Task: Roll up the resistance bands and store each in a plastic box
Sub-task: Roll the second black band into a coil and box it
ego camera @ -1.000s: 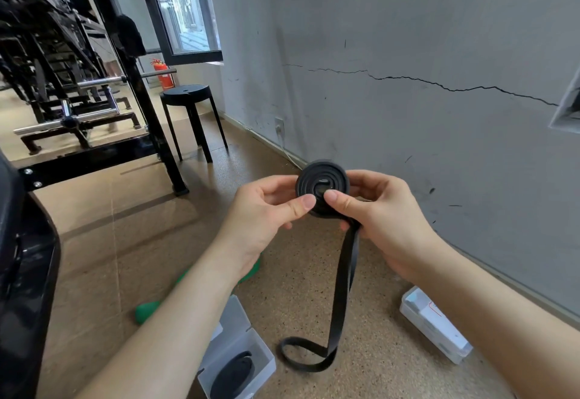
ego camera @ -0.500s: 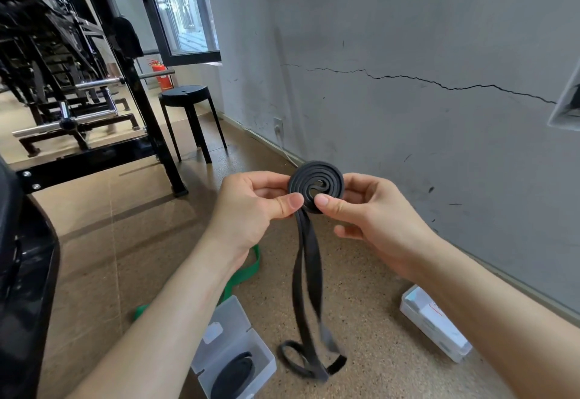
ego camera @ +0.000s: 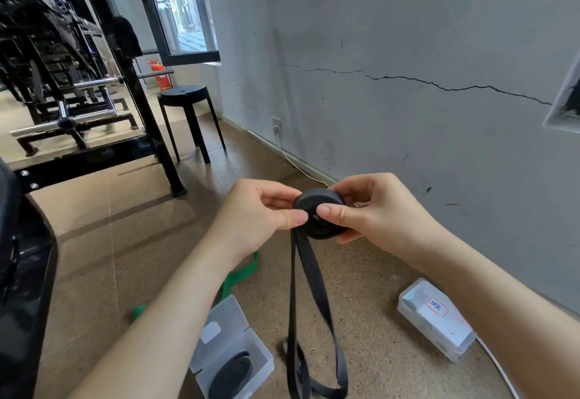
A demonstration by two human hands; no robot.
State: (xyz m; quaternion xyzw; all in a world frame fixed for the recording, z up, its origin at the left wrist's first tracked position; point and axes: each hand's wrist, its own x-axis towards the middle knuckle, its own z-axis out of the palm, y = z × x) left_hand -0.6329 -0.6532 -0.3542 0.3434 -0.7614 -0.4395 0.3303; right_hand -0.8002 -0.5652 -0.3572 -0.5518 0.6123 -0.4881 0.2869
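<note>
I hold a partly rolled black resistance band (ego camera: 317, 201) in front of me, above the floor. My left hand (ego camera: 254, 213) pinches the coil's left side between thumb and fingers. My right hand (ego camera: 373, 210) grips it from the right, thumb on its face. The band's loose tail (ego camera: 309, 276) hangs down to the floor in a long loop. Below, an open clear plastic box (ego camera: 232, 332) holds a rolled black band (ego camera: 232, 378). A closed clear box (ego camera: 436, 317) with a red-marked label lies at the right. A green band (ego camera: 241, 276) lies on the floor behind my left forearm.
A grey cracked wall (ego camera: 408, 84) runs along the right. A black stool (ego camera: 185, 116) stands by the wall ahead, with a black gym rack (ego camera: 144, 110) and barbells to the left. A dark padded machine (ego camera: 22, 257) fills the left edge. A white cable (ego camera: 499, 370) crosses the floor at right.
The coil has tipped from face-on to nearly edge-on as my hands turned it. The hanging tail swung from the right side to under the left and spread into a wider loop.
</note>
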